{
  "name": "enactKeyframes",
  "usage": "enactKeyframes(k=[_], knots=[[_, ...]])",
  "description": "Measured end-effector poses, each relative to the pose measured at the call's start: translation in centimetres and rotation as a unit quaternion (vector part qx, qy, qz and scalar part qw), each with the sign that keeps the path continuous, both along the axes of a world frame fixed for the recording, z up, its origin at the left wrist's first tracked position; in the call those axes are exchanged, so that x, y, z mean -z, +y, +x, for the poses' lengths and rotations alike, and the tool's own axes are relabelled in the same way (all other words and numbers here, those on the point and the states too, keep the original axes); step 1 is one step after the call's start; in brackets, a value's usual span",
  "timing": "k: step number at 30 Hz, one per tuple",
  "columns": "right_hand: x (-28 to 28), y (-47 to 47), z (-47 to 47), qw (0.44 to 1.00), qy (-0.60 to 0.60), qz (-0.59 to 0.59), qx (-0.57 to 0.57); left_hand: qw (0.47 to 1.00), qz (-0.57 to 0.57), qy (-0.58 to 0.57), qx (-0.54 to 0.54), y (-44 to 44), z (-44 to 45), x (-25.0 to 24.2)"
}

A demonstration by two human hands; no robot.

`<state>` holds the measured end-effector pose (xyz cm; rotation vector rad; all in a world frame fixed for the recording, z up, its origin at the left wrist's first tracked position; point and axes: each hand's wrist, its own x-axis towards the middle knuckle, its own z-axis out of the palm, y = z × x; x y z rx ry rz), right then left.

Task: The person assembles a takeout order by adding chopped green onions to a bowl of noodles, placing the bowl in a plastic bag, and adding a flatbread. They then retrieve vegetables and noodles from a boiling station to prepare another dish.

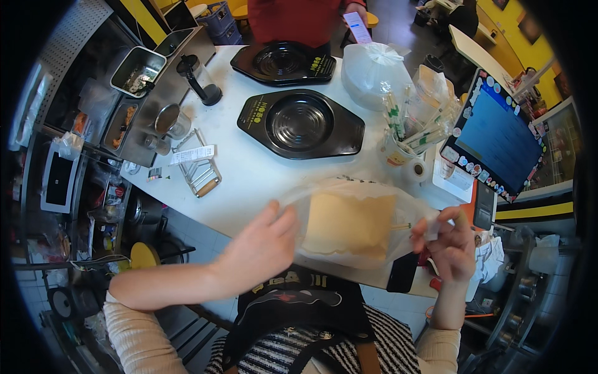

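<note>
A brown paper bag [348, 224] lies inside a thin translucent plastic bag [322, 187] at the near edge of the white counter. Wrapped chopsticks or a similar thin stick show through the plastic at the paper bag's right. My left hand [273, 233] is at the left end of the plastic bag, its fingers bent and blurred; whether they grip the plastic is unclear. At the other end my right hand [446, 243] pinches the gathered plastic between thumb and fingers. Beyond the bag rests a black oval-dished tray [301, 122].
Another black tray [285, 63] and a tied white plastic bag [376, 75] stand at the counter's far side, near a person in red holding a phone [357, 27]. A wire rack [198, 170] is left; a cup of wrapped straws [395, 147] and a monitor [497, 131] are right.
</note>
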<state>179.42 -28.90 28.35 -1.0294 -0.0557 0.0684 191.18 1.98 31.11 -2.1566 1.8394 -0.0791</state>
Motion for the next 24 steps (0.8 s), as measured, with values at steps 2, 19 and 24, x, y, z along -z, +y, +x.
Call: enactKeyframes(k=[2,19,24], knots=[[0.3,2.0,1.0,0.994,-0.08,-0.03,-0.073,0.99,-0.128,-0.043,0.029,0.5,1.6,-0.5],[0.3,5.0,1.8,0.9,-0.132,-0.416,0.013,0.243,-0.3,0.881,-0.274,-2.3,-1.3,4.3],[-3.3,2.0,-0.7,0.993,0.117,0.014,-0.011,-0.022,-0.285,0.897,-0.336,-0.1,-0.3,3.3]])
